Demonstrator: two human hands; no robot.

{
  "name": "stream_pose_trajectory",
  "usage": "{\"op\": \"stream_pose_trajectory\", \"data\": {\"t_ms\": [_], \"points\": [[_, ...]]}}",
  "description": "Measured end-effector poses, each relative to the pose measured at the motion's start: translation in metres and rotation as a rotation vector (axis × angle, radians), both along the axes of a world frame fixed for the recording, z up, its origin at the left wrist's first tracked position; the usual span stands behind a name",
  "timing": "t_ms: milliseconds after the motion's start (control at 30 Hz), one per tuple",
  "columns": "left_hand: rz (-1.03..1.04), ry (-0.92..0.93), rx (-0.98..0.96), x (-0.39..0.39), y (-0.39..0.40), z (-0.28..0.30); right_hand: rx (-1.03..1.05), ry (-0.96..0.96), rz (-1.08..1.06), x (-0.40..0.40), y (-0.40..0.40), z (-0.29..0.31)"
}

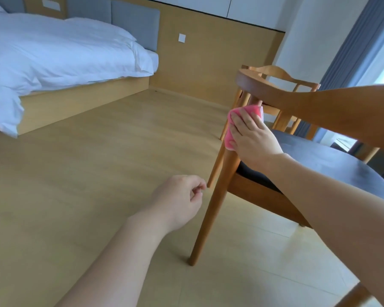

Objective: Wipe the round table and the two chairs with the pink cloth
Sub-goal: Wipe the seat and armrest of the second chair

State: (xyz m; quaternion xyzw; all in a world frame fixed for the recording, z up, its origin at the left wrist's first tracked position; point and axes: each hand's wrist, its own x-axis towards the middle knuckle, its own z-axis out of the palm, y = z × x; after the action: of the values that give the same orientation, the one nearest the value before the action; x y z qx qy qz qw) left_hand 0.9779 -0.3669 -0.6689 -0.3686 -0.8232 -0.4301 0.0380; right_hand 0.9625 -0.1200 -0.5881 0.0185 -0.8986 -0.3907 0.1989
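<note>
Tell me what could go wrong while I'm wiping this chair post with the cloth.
The right hand presses the pink cloth sideways on the near chair's upright, and the left hand holds nothing, so the chair could slide or tip on the smooth floor. The cloth is bunched under the fingers, so it may miss the post's far side.

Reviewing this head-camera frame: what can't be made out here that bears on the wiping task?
- Round table: not identifiable in the head view.
- Second chair: mostly hidden behind the near chair's backrest.
- Pink cloth: largely covered by the right hand; which part of the chair post it contacts is hidden.
- Near chair's right side: cut off by the frame edge.
- Left hand: fingers curled; whether they pinch anything is too small to tell.
</note>
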Motion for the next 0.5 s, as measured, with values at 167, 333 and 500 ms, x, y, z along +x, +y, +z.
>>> {"op": "stream_pose_trajectory", "data": {"t_ms": [167,333,500], "points": [[-0.009,0.038,-0.004,0.006,0.003,0.000,0.102,-0.104,-0.016,0.009,-0.003,-0.031],[-0.019,-0.018,0.005,-0.001,0.006,-0.008,0.136,-0.183,-0.009,0.019,-0.012,-0.061],[-0.026,-0.091,0.008,-0.005,0.011,-0.022,0.243,-0.270,-0.029,0.028,-0.015,-0.098]]}}
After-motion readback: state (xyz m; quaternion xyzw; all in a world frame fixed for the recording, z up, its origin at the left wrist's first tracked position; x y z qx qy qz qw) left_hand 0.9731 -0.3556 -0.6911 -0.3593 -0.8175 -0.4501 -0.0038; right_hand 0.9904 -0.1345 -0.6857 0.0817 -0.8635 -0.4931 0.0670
